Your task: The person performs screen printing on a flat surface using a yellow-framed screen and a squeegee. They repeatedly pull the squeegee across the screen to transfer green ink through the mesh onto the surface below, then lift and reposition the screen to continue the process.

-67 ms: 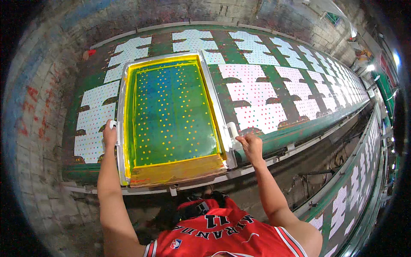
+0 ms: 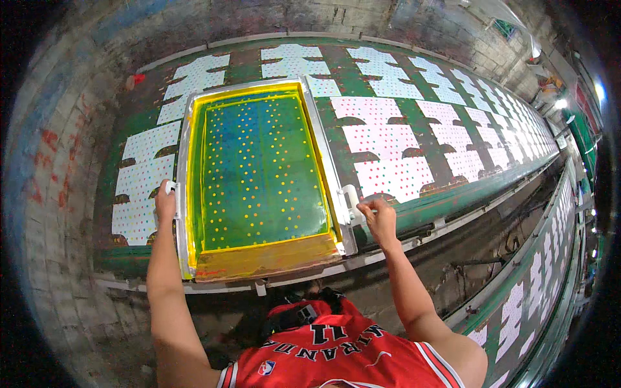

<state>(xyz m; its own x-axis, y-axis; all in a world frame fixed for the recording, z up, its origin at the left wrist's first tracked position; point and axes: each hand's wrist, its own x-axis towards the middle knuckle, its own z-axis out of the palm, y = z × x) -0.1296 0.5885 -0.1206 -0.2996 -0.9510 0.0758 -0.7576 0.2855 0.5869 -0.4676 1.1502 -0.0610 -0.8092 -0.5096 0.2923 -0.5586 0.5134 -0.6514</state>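
The screen (image 2: 265,168), a green and blue sheet with yellow and orange dots, sits in a metal frame (image 2: 327,158) at the near left end of a long green table (image 2: 417,210). It appears to lie flat there, its near end with the brown strip (image 2: 268,260) reaching the table's edge on the person's side, which keeps both of its long sides within arm's reach.

The left hand (image 2: 166,203) is curled around the white left handle (image 2: 171,187), fingers drawn in narrow; holding it by the handle likely keeps them off the wet-looking yellow border. The right hand (image 2: 380,223) is beside the white right handle (image 2: 351,196), thumb and forefinger brought close together. I cannot tell whether they touch that handle or have anything between them. With a handle on each long side, the two arms spread evenly about the frame, which probably helps hold it level.

White dotted pieces (image 2: 381,145) lie in two rows along the table, with green and dark strips between them, seemingly so that none overlaps its neighbour. One more piece (image 2: 145,181) lies just left of the frame. At the right, other pieces (image 2: 511,320) lie on a second table.
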